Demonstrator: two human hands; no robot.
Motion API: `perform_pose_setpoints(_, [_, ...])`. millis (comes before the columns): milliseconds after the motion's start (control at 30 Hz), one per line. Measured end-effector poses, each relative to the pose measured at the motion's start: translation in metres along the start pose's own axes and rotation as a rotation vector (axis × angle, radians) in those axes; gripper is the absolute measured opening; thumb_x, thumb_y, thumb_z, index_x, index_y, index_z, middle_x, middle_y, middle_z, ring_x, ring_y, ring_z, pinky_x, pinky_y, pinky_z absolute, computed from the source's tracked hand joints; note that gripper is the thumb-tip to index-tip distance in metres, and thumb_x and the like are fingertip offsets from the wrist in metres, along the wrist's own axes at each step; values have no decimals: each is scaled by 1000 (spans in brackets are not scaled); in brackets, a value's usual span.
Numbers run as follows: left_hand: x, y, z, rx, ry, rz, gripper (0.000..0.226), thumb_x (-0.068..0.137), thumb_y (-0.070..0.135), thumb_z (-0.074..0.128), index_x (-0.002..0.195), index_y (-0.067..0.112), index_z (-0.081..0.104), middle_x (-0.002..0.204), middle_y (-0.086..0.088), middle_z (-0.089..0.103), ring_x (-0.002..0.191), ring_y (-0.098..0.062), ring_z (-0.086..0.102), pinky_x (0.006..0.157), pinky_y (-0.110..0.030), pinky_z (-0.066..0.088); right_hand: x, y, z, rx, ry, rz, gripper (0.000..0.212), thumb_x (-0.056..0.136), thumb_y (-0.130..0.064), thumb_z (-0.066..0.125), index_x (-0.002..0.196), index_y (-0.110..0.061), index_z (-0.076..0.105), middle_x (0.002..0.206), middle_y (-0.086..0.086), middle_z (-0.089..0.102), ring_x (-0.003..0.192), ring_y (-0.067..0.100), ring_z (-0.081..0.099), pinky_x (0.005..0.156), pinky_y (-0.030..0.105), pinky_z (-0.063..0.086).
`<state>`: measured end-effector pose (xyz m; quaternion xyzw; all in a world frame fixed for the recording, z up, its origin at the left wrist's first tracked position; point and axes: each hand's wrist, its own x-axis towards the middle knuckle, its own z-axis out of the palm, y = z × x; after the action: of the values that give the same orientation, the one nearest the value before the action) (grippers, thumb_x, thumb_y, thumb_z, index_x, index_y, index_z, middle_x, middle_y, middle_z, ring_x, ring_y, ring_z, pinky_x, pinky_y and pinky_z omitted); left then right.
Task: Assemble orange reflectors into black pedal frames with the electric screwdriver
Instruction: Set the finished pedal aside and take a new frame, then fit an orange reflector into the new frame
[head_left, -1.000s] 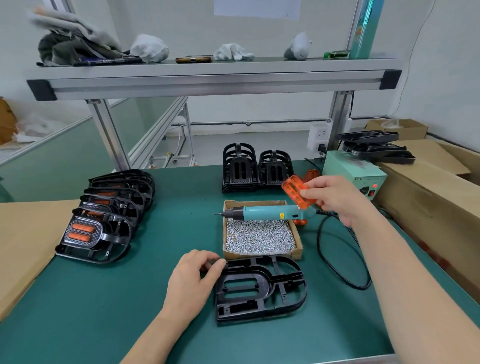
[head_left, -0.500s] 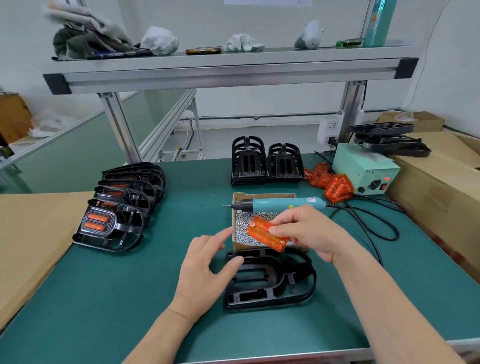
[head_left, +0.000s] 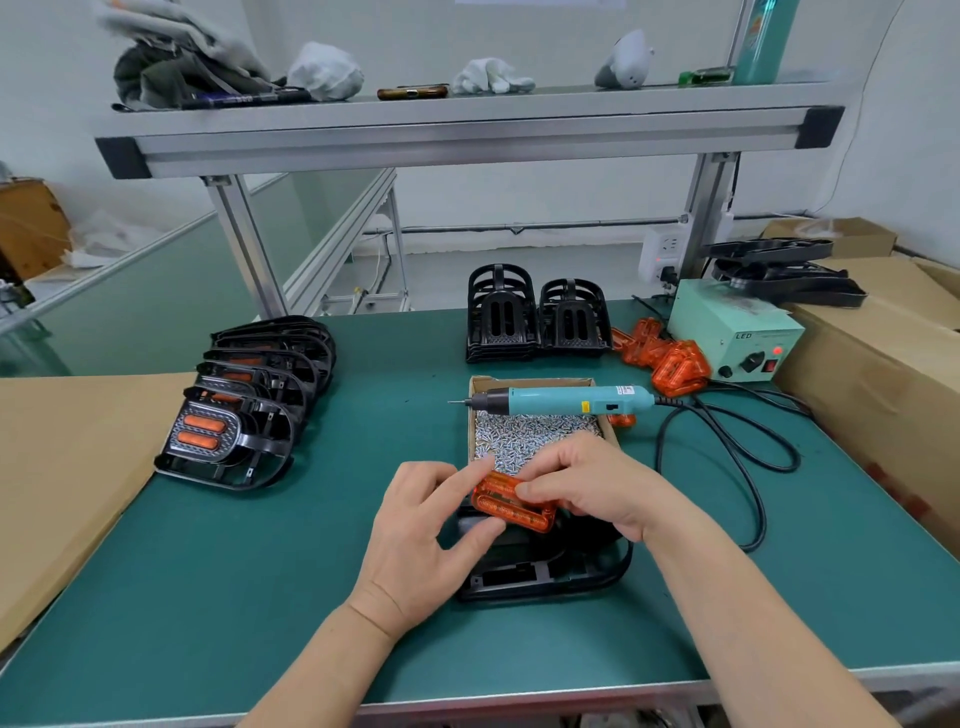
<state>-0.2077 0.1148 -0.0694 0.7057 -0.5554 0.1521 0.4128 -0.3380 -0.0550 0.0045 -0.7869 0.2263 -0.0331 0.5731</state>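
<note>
Nearest me, one black pedal frame (head_left: 545, 577) lay flat on the green tabletop (head_left: 208, 582), half hidden under the person's two hands. Both hands held a single orange reflector (head_left: 511, 509), tilted, just over the frame's far end. I could not tell whether it touched the frame. The left hand (head_left: 415, 540) had forefinger and thumb spread wide and pinched the reflector's left end, one at the far corner and one at the near corner. The right hand (head_left: 597, 488) came over from the other side, its fingers (head_left: 530, 488) curled down onto the top of the reflector and gripping it.

Just beyond the hands stood one shallow cardboard box (head_left: 478, 384) full of small silver screws (head_left: 524, 436), far too many to count. One teal electric screwdriver (head_left: 561, 401) lay across the box's far rim, tip pointing left, and its black cable (head_left: 753, 467) looped off to the right. A second reflector (head_left: 621, 420) peeked out from under its handle.

To the left lay a row of overlapping finished pedals (head_left: 223, 441), five or six as far as I could count. The nearest showed two orange strips. Farther back stood two stacks of black frames (head_left: 537, 322) side by side. Right of them was a heap of loose reflectors (head_left: 665, 361), too jumbled to count, against one pale green power unit (head_left: 737, 338). Above everything ran one metal shelf (head_left: 467, 135) with cloths and gloves on it.
</note>
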Motion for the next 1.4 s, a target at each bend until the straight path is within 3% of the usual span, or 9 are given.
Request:
perform_pose_setpoints(233, [-1, 0, 2, 6, -39, 6, 44, 89, 45, 67, 123, 18, 68, 102, 3, 59, 96, -18, 54, 85, -34, 48, 1, 4, 2, -54, -14, 8, 16, 91, -8, 69, 88, -15, 83, 82, 5, 77, 73, 8, 65, 76, 26, 50])
perform_pose_setpoints(333, [-1, 1, 1, 2, -58, 9, 44, 88, 45, 67, 122, 17, 66, 106, 5, 59, 99, -16, 54, 88, -32, 47, 1, 6, 3, -69, 1, 2, 14, 91, -8, 70, 89, -13, 82, 78, 2, 75, 70, 6, 64, 73, 23, 51])
perform_pose_setpoints(433, [-1, 2, -1, -2, -41, -40, 49, 85, 50, 66, 122, 18, 60, 109, 10, 57, 103, -12, 53, 93, -26, 43, 1, 6, 7, -29, 82, 6, 9, 92, -9, 69, 91, -10, 77, 66, -3, 66, 51, 2, 53, 50, 17, 41])
perform_pose_setpoints(533, [-1, 4, -1, 23, -1, -65, 50, 81, 54, 67, 114, 17, 56, 106, 11, 54, 101, -11, 51, 91, -21, 41, 2, 4, 18, 49, 175, 15, 5, 91, -4, 67, 92, -8, 66, 65, 1, 68, 51, 10, 62, 41, 21, 43])
perform_pose_setpoints(667, [-1, 7, -1, 28, 2, -65, 50, 80, 56, 68, 110, 18, 59, 102, 11, 56, 97, -12, 53, 87, -22, 42, 4, 4, 41, 129, 237, -3, 12, 85, 0, 64, 91, -6, 56, 60, 0, 66, 50, 15, 67, 44, 22, 49])
perform_pose_setpoints(800, [0, 7, 0, 9, -12, -87, 46, 78, 52, 70, 112, 24, 57, 99, 13, 58, 92, -11, 55, 84, -22, 43, 4, 10, 51, 0, 266, 9, 17, 80, -13, 71, 90, -8, 59, 76, 5, 66, 60, 15, 66, 48, 23, 51])
perform_pose_setpoints(1033, [0, 6, -2, -13, -39, -5, 41, 86, 32, 67, 122, 13, 65, 104, 7, 62, 95, -14, 55, 91, -21, 42, 0, 12, 31, 11, 301, -134, 29, 84, -27, 76, 107, -37, 61, 96, -2, 70, 79, 19, 69, 64, 31, 55])
perform_pose_setpoints(1133, [0, 6, -3, -30, -75, 5, 41, 87, 30, 65, 123, 10, 66, 106, 3, 63, 98, -15, 56, 93, -22, 43, -2, 11, 18, -81, 247, -223, 19, 84, -13, 77, 93, -30, 74, 88, -4, 74, 78, 12, 67, 82, 39, 59])
perform_pose_setpoints(1400, [2, 15, -9, -85, -146, -20, 42, 81, 24, 60, 120, 9, 66, 109, 6, 64, 101, -14, 58, 95, -23, 45, -8, 19, 10, -409, 182, -150, 18, 82, -22, 82, 73, -35, 74, 83, -12, 68, 82, 5, 63, 84, 35, 54])
